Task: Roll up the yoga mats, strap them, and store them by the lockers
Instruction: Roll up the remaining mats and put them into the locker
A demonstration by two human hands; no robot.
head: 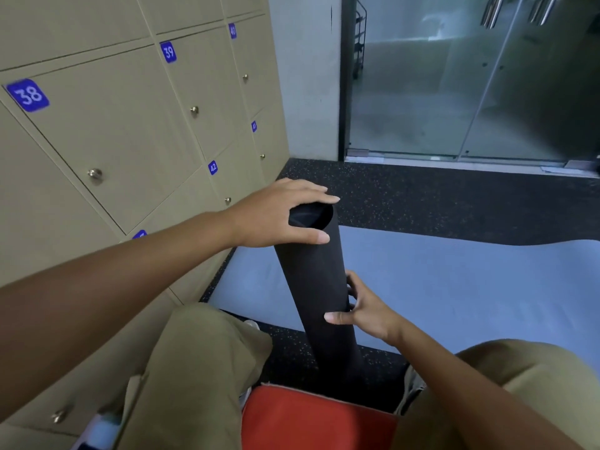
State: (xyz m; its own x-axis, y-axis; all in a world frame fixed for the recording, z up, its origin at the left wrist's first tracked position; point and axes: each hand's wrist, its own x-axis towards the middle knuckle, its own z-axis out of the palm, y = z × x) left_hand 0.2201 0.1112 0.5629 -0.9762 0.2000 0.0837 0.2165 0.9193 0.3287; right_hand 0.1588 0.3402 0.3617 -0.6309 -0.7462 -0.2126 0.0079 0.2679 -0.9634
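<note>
Rolled black mat (316, 287) stands nearly upright on the floor between the knees, its long axis leaning slightly away. Left hand (279, 216) holds the open top; right hand (363, 306) pinches mid-roll. Lockers (123, 131) lie left, nearer the left hand's grip.

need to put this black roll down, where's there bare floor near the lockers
Bare speckled floor lies between the lockers, the glass doors and the far edge of the blue mat. A narrower dark strip runs along the locker base, left of the blue mat. It is crowded near the knees, where the black rolled mat stands.
</note>
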